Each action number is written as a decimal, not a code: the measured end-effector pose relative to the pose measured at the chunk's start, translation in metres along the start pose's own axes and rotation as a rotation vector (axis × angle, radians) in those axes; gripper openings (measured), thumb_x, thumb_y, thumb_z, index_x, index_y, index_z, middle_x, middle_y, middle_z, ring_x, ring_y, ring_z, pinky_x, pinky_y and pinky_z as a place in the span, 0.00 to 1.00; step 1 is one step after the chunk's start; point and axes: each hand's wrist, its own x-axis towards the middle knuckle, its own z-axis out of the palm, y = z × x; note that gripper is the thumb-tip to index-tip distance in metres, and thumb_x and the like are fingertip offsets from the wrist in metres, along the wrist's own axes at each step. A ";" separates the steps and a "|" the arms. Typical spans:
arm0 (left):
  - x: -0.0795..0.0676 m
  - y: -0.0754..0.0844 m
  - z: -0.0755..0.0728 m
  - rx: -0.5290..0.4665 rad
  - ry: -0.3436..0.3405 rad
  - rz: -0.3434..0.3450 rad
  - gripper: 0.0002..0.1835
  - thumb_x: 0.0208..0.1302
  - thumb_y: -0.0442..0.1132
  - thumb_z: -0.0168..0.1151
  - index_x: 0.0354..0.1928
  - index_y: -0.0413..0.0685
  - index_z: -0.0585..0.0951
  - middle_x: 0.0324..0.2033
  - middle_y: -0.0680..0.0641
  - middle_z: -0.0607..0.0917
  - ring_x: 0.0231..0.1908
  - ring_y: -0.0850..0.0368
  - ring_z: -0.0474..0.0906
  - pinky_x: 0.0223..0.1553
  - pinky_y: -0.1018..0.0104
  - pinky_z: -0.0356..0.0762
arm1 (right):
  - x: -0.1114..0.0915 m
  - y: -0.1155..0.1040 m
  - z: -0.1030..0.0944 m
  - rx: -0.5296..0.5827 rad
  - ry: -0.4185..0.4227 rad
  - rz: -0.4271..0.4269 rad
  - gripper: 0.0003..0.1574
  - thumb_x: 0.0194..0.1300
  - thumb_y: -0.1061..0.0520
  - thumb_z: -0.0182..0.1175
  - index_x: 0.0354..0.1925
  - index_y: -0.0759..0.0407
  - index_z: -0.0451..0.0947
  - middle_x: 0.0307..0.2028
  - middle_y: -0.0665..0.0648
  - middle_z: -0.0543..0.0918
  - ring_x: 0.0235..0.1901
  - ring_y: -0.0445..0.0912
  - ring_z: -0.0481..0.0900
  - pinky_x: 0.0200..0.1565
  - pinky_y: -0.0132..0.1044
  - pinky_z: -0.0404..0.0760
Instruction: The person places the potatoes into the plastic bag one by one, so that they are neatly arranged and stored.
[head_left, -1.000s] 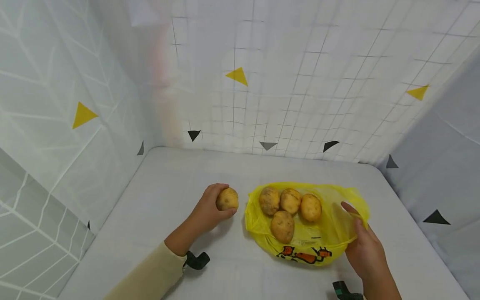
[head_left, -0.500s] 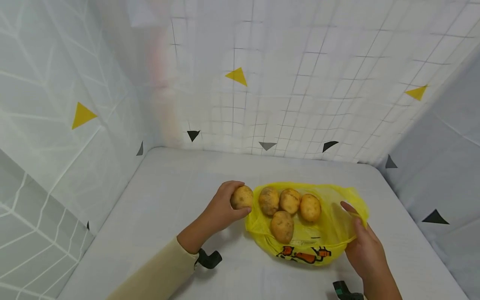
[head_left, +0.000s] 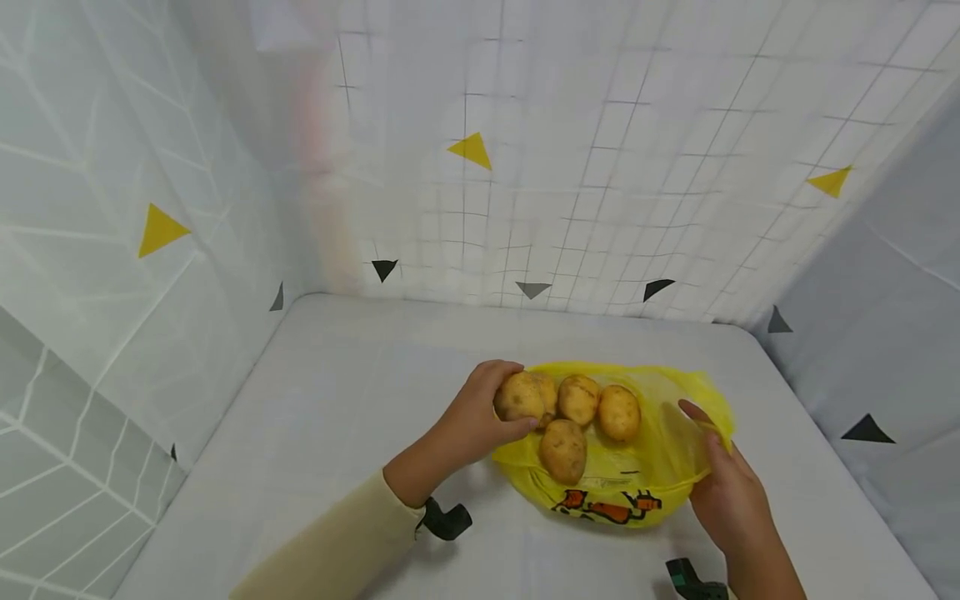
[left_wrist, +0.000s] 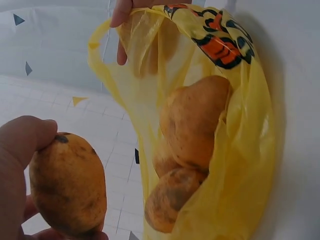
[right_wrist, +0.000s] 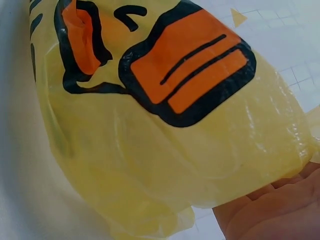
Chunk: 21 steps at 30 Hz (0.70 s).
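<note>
My left hand point(head_left: 474, 421) grips a potato point(head_left: 519, 397) between thumb and fingers, over the left edge of a yellow plastic bag point(head_left: 675, 454). In the left wrist view this potato point(left_wrist: 70, 185), brownish with dark spots, stands apart from the bag's open mouth. Several more potatoes point(head_left: 563, 452) lie inside the bag; the held one partly covers one of them in the head view. My right hand point(head_left: 731, 498) holds the bag's right rim between thumb and fingers, keeping the mouth spread. Orange and black print point(right_wrist: 190, 70) marks the bag's near side in the right wrist view.
A white-covered table point(head_left: 337, 367) lies under everything. White patterned sheets point(head_left: 570, 125) with yellow and black triangles enclose its back and sides. A black wrist-camera mount point(head_left: 447, 521) hangs under the left wrist, another mount point(head_left: 693, 581) by the right.
My left hand has carried the potato rightward, from beside the bag to over its left edge. The right hand and the bag have stayed nearly still.
</note>
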 end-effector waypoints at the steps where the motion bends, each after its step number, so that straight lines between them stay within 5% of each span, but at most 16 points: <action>1: 0.001 0.003 0.002 -0.004 -0.002 0.005 0.41 0.63 0.58 0.75 0.74 0.61 0.68 0.75 0.50 0.64 0.65 0.53 0.72 0.62 0.52 0.78 | 0.000 0.000 0.000 0.000 -0.001 -0.003 0.36 0.87 0.43 0.26 0.85 0.51 0.43 0.82 0.52 0.37 0.75 0.41 0.49 0.65 0.20 0.69; 14: 0.006 0.019 0.024 -0.054 -0.041 -0.013 0.42 0.63 0.58 0.75 0.75 0.66 0.66 0.77 0.53 0.63 0.67 0.52 0.71 0.62 0.52 0.79 | 0.000 0.001 -0.001 -0.004 -0.011 -0.007 0.36 0.87 0.43 0.26 0.85 0.51 0.43 0.82 0.53 0.38 0.75 0.39 0.51 0.65 0.21 0.69; 21: 0.011 0.024 0.040 -0.036 -0.083 0.035 0.41 0.62 0.64 0.72 0.74 0.64 0.68 0.73 0.56 0.66 0.64 0.58 0.70 0.58 0.59 0.79 | 0.000 0.003 -0.001 0.004 -0.005 0.009 0.37 0.87 0.42 0.27 0.85 0.51 0.43 0.83 0.53 0.38 0.75 0.37 0.52 0.65 0.21 0.70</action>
